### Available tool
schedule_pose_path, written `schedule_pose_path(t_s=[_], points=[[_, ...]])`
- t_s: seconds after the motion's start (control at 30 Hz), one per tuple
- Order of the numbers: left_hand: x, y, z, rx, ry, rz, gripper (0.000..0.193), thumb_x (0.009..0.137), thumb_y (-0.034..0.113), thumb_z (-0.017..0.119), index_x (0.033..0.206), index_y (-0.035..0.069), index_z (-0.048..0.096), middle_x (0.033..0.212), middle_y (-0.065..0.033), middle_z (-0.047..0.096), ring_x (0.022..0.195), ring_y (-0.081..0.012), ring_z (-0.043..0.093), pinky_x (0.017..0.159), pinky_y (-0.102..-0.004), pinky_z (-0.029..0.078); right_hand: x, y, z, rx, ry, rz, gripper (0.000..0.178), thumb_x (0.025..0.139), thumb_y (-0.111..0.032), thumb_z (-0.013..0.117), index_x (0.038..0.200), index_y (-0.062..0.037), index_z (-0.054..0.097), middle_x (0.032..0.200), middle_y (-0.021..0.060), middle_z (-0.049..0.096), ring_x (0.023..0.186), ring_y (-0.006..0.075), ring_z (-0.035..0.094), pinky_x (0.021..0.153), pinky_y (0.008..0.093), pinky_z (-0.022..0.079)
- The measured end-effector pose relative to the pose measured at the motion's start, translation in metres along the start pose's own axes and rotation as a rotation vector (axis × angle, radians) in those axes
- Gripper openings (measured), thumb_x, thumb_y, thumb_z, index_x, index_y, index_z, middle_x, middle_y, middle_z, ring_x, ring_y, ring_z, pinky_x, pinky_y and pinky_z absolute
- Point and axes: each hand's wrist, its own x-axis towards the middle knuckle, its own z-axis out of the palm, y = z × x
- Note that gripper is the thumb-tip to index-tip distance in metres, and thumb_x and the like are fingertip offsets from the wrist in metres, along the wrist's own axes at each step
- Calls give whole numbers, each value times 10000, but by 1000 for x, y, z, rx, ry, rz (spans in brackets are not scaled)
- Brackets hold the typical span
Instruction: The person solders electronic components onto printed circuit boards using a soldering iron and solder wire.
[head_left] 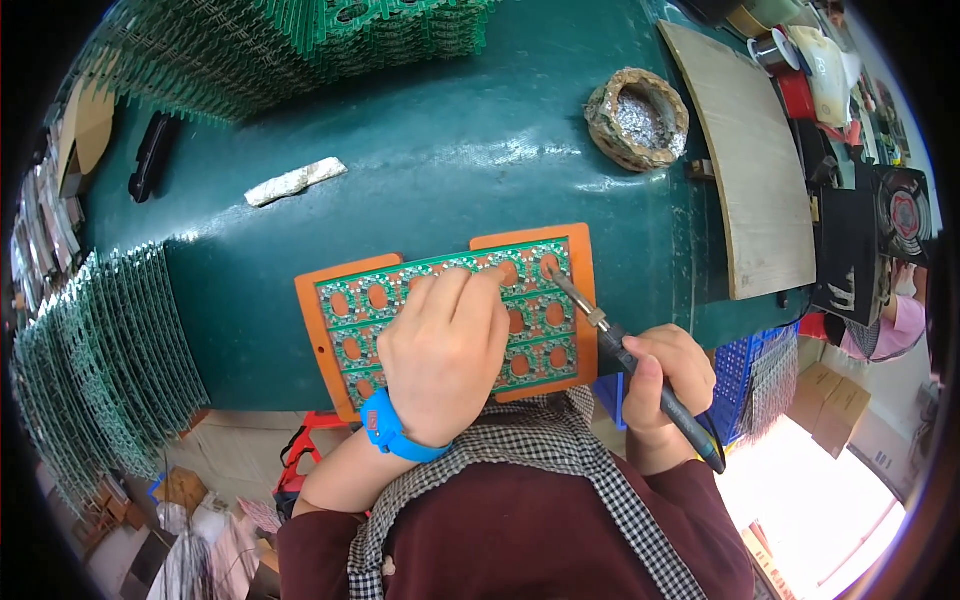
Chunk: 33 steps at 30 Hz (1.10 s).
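Note:
A green circuit board panel with rows of round cut-outs lies in an orange fixture plate at the near edge of the table. Over the panel's middle, my left hand rests with its fingers curled together, fingertips down at the upper row. Whatever they may pinch is hidden beneath them. My right hand grips a soldering iron by its dark handle. Its metal tip points up and left, at the panel's upper right cut-out. A blue wristband circles my left wrist.
Stacked green boards stand at the far left and near left. A crusted round pot sits beyond the fixture, beside a tilted grey board. A whitish stick lies left. At right are a fan and blue crate.

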Motion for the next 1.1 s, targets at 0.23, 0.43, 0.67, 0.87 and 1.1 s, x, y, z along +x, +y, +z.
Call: schedule_pose_path(t_s=[0.23,0.43,0.67,0.87,1.1], points=[[3,0,-1,-96,-43,-80,200,772,-26,623,954,57,639,771,-85,571,684,-262,575,591,-372,461,8,1,13,0,-60,-53,60,748,2,644,805,19,636,663,104,641,508,212,613,460,291,481],[3,-5,1,-145,-88,-25,241,781,-26,610,1004,63,634,795,-91,570,708,-262,574,600,-374,461,6,-2,16,-4,-44,-30,29,736,16,638,764,21,632,650,107,637,497,214,610,454,291,479],[-17,0,-6,-208,-103,-59,212,767,-61,609,964,16,613,764,-98,555,631,-257,564,550,-356,451,-15,-6,2,12,27,-75,91,755,-46,571,708,14,622,589,85,599,461,215,580,439,296,465],[-26,2,-6,-239,-142,-18,200,769,-71,608,954,5,613,754,-101,541,619,-255,562,539,-351,452,-17,-10,4,-3,-41,-61,56,731,-24,588,704,11,624,583,90,592,455,210,575,437,298,464],[-31,3,-8,-108,-150,48,227,740,-1,644,961,44,622,809,-66,518,687,-220,595,530,-330,494,-27,-14,2,-32,-25,-66,54,724,-13,581,704,14,623,578,91,586,454,208,570,437,302,464]])
